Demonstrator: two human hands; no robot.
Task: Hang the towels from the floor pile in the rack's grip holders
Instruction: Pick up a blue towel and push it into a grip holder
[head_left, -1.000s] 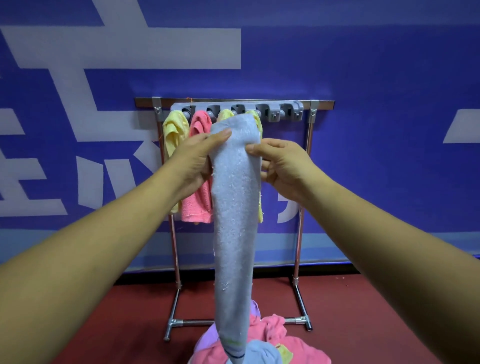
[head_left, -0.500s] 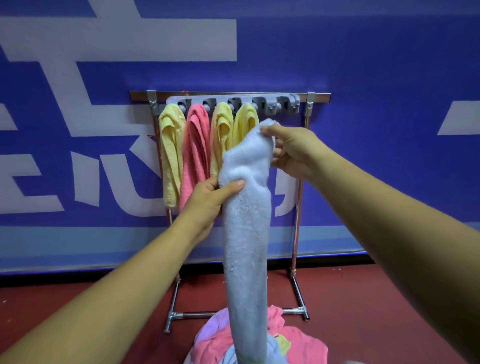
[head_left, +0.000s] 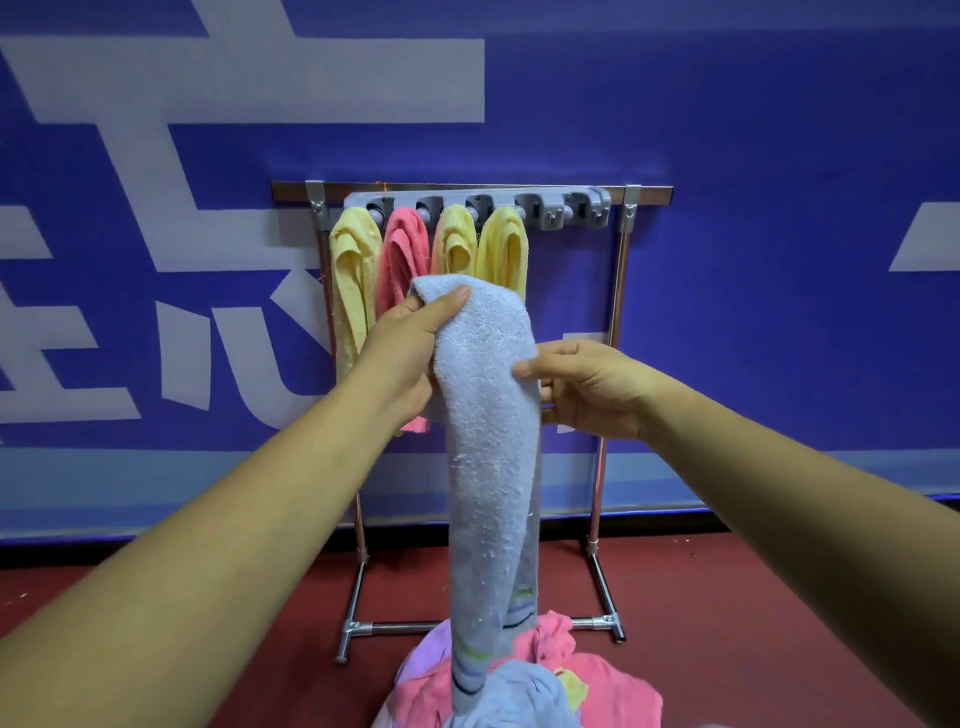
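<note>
Two thumb-and-finger grips hold the light blue towel (head_left: 488, 415): your left hand (head_left: 408, 348) clamps its folded top, your right hand (head_left: 592, 389) pinches its edge lower down. It hangs before the rack (head_left: 618, 291), tail reaching the floor pile (head_left: 602, 680).

Left hand (head_left: 410, 343) climbed towel (head_left: 488, 441) — right hand (head_left: 587, 387) dropped.

The lone head camera is facing forward and slightly down, squarely at the rack (head_left: 649, 194) and wall (head_left: 753, 130). It is sitting near, catching the pile (head_left: 602, 686) at the frame's bottom edge.
</note>
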